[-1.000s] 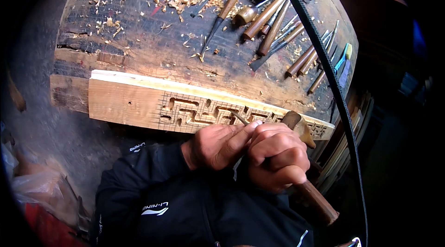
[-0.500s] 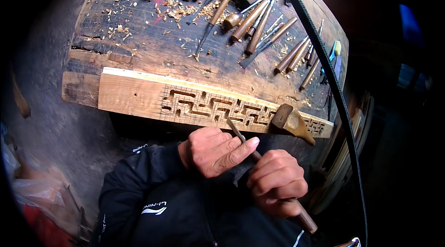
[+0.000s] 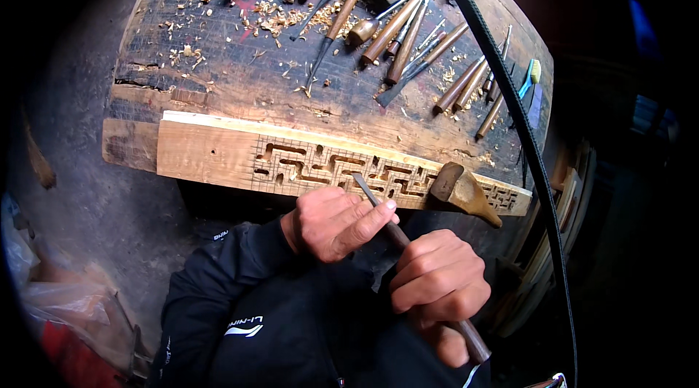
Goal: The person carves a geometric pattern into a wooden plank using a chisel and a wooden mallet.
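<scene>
A long, slim chisel (image 3: 396,236) lies slantwise across my two hands. My right hand (image 3: 440,279) is wrapped round its wooden handle, whose butt sticks out below the fist. Closer to the blade, my left hand (image 3: 336,222) holds the shank between its fingers, its knuckles against the board's near edge. The chisel's tip is over the carved pattern of a pale wooden board (image 3: 206,149); whether it touches wood I cannot tell. Pencilled grid lines and cut slots form an angular fretwork there. A wooden mallet (image 3: 466,195) rests on the board, right of the chisel's tip.
The board lies along the near edge of a worn workbench (image 3: 240,89). Several wood-handled chisels (image 3: 393,31) and curly shavings (image 3: 277,22) are spread behind it. A toothbrush (image 3: 531,76) lies at the far right. A dark cord (image 3: 514,104) crosses the view on the right.
The chisel's tip has moved up and a little left, further over the carved pattern. My left hand has shifted slightly up toward the board. The right hand still grips the handle.
</scene>
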Tool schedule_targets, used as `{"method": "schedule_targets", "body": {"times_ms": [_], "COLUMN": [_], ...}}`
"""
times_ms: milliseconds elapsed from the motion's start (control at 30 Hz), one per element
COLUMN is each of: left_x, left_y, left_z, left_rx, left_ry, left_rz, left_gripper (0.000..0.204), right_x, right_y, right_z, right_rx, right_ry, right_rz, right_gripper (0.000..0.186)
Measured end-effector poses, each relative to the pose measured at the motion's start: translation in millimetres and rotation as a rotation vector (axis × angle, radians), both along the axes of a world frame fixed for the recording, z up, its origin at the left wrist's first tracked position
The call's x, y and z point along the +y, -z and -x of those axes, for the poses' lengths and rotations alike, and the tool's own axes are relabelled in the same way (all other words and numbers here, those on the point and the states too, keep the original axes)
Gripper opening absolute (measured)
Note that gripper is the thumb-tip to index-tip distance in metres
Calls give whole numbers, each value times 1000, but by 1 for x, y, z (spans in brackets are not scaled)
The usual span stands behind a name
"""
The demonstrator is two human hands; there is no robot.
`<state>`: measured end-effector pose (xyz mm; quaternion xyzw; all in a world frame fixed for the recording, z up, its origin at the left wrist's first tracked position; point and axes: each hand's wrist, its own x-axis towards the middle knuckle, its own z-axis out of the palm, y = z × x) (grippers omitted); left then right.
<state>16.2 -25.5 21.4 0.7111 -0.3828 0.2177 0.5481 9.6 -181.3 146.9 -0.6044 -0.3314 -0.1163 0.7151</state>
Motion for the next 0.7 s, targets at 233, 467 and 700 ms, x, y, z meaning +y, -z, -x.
{"method": "schedule_targets", "body": {"times_ms": [233, 467, 700], "left_x": [-11, -13, -14], "left_y": [4, 5, 1], "left_z": [-5, -6, -9], "left_rx": [-3, 30, 67], "left_ry": [-24, -95, -67], "left_rz": [37, 4, -4], "left_gripper": [56, 56, 53], "right_x": [6, 8, 10], "right_y": [0, 8, 10], "right_z": [1, -10, -12], "right_rx": [14, 25, 31], "right_ry": [212, 241, 283], "right_rz": [-52, -52, -140], "right_gripper": [65, 65, 69]}}
